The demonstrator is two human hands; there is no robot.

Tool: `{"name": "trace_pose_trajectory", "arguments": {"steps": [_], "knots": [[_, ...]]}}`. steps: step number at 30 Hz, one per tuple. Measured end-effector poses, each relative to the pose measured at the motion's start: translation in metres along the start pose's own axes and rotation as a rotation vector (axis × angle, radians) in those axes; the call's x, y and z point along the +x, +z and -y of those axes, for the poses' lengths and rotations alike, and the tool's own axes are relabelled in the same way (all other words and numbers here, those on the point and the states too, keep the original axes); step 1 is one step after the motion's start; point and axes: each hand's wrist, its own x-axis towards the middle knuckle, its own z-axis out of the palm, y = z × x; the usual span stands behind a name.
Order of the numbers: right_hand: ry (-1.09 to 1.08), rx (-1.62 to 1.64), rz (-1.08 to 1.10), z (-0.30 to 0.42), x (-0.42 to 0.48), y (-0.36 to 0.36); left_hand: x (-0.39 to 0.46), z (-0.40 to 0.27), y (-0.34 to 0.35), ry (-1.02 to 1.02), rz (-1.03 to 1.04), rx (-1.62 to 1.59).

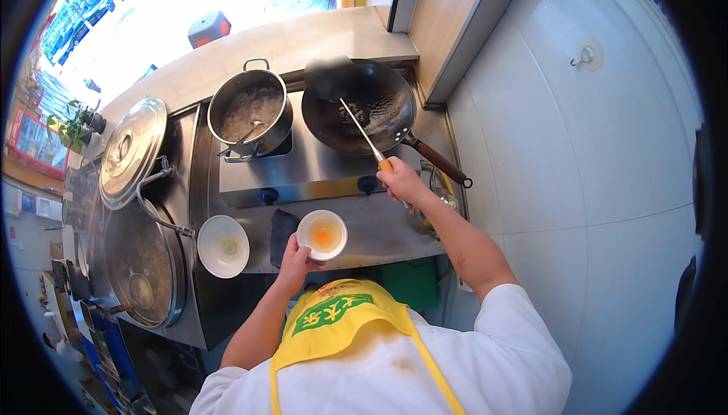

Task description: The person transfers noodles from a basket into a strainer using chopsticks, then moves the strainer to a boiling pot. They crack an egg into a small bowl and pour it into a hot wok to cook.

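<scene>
My left hand (298, 262) grips the rim of a small white bowl (322, 235) that holds a cracked raw egg with a whole yolk. My right hand (401, 179) is closed around the wooden handle of a long metal ladle (362, 131). The ladle's head is blurred over the left side of a dark wok (398, 119), which sits on the stove's right burner with some shiny liquid in its bottom. A larger white bowl (223, 246) stands to the left of my left hand, with a little pale matter inside.
A steel pot (250, 109) with a spoon and cloudy contents occupies the left burner (307, 173). Further left are a large round vat (142, 267) with a ladle, a steel lid (133, 153) and a bent faucet (153, 193). A dark cloth (283, 236) lies by the egg bowl. A tiled wall (546, 131) rises at right.
</scene>
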Motion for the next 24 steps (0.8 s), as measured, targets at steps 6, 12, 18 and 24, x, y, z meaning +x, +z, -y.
{"name": "trace_pose_trajectory", "arguments": {"steps": [6,12,18,24], "knots": [[0.168,0.012,0.167,0.015,-0.085,-0.049,-0.004,-0.029,0.003,0.077,0.082,-0.12],[0.111,-0.279,-0.029,-0.003,-0.112,-0.076,-0.006,-0.058,0.008,0.16,0.145,-0.129],[-0.167,-0.529,-0.368,-0.031,-0.092,-0.06,-0.008,-0.09,0.019,0.151,0.134,-0.114],[-0.102,-0.467,-0.422,-0.042,-0.069,-0.047,0.0,-0.11,0.025,0.189,0.156,-0.112]]}}
